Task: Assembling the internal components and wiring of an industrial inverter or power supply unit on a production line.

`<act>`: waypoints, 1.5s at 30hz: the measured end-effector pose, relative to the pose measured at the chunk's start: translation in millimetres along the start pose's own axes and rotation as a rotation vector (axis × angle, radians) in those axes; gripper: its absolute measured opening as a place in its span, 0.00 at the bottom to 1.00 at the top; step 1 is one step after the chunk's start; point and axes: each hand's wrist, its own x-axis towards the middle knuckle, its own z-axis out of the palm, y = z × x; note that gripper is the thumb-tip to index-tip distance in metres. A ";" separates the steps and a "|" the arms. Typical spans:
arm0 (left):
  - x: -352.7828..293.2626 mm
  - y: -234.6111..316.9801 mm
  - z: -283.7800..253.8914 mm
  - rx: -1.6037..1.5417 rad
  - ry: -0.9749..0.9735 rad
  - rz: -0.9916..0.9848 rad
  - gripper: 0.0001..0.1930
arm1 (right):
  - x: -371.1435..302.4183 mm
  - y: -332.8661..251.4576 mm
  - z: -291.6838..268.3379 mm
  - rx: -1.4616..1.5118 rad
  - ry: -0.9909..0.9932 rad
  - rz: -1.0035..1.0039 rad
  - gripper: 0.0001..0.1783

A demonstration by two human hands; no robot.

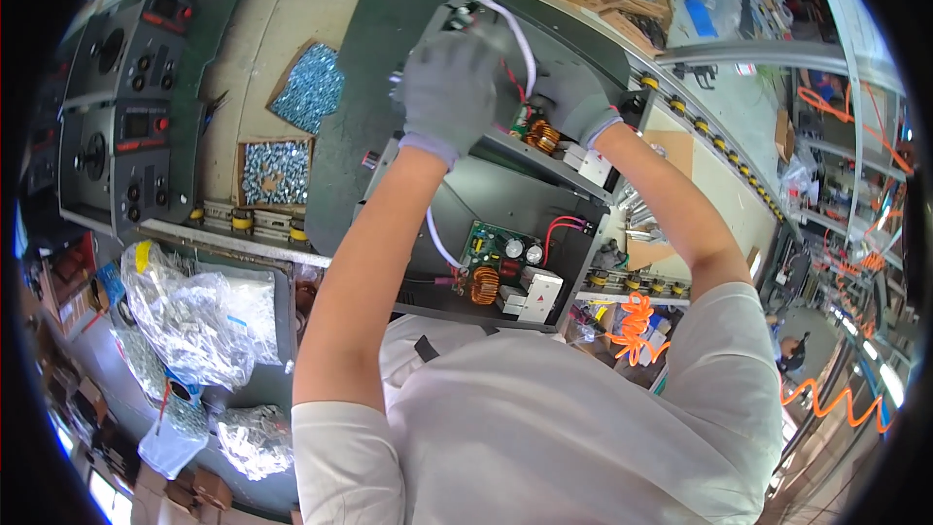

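My left hand (449, 87), in a grey glove, is over the left end of the farther black metal housing (559, 163), by its upright end panel (457, 5). Its fingers are bent and smeared by motion, their tips hidden. My right hand (575, 102), gloved too, is curled above that housing's circuit board with a copper coil (541, 136); what its fingers pinch is hidden. A white cable (520, 27) arches between the hands, with thin red wires beneath. Nearer me, a second open housing (408, 299) holds a green circuit board (486, 241), a copper coil and a white block.
Finished-looking black units with dials (136, 126) stand at the left. Two cardboard trays of small metal parts (275, 173) lie beside the dark work board (364, 29). Roller rails (714, 141) edge the bench. Clear plastic bags (185, 321) sit lower left; an orange coiled hose (637, 329) hangs at right.
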 end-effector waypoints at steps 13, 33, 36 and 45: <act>58.6 63.3 35.7 0.138 -0.746 0.014 0.19 | -20.0 -1.4 0.4 -0.035 0.044 0.263 0.14; 44.9 53.4 57.4 0.191 -0.671 -0.097 0.17 | -32.4 8.8 7.8 0.239 0.205 0.384 0.12; 50.7 62.9 56.4 0.301 -0.836 -0.139 0.19 | -51.3 6.7 12.2 0.394 0.558 0.524 0.12; 50.2 71.8 49.9 0.481 -0.952 -0.022 0.19 | -165.7 -15.6 4.1 0.365 0.988 0.861 0.13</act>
